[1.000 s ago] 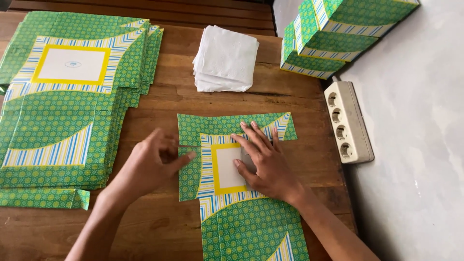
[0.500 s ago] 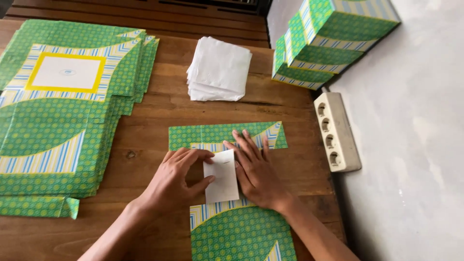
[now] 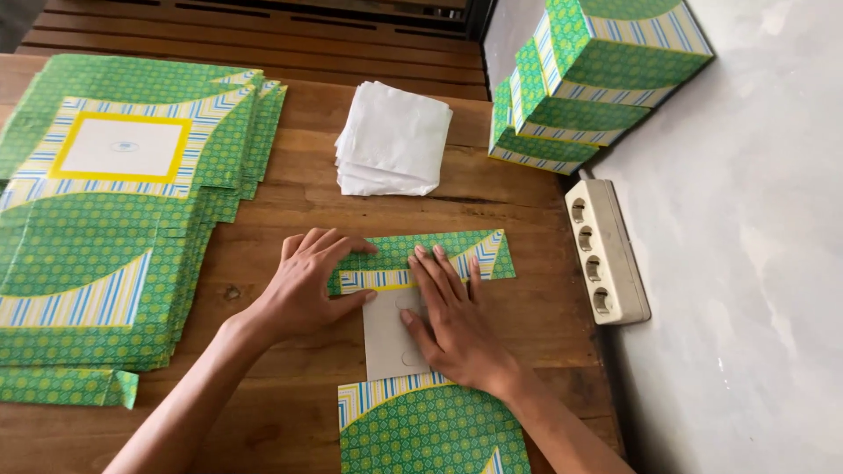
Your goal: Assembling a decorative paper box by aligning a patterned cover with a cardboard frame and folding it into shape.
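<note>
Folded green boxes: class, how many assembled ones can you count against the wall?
3. The top box, cut by the frame edge, rests on a middle box, with a lowest box on the table; more may be hidden behind them.

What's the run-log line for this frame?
left hand: flat on white sheet | right hand: pressing white sheet | under: flat green carton | support: wooden table

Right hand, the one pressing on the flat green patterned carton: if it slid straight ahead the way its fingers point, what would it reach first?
The right hand points up and slightly left, so probably the stack of white paper napkins, past the carton's far edge.
</note>
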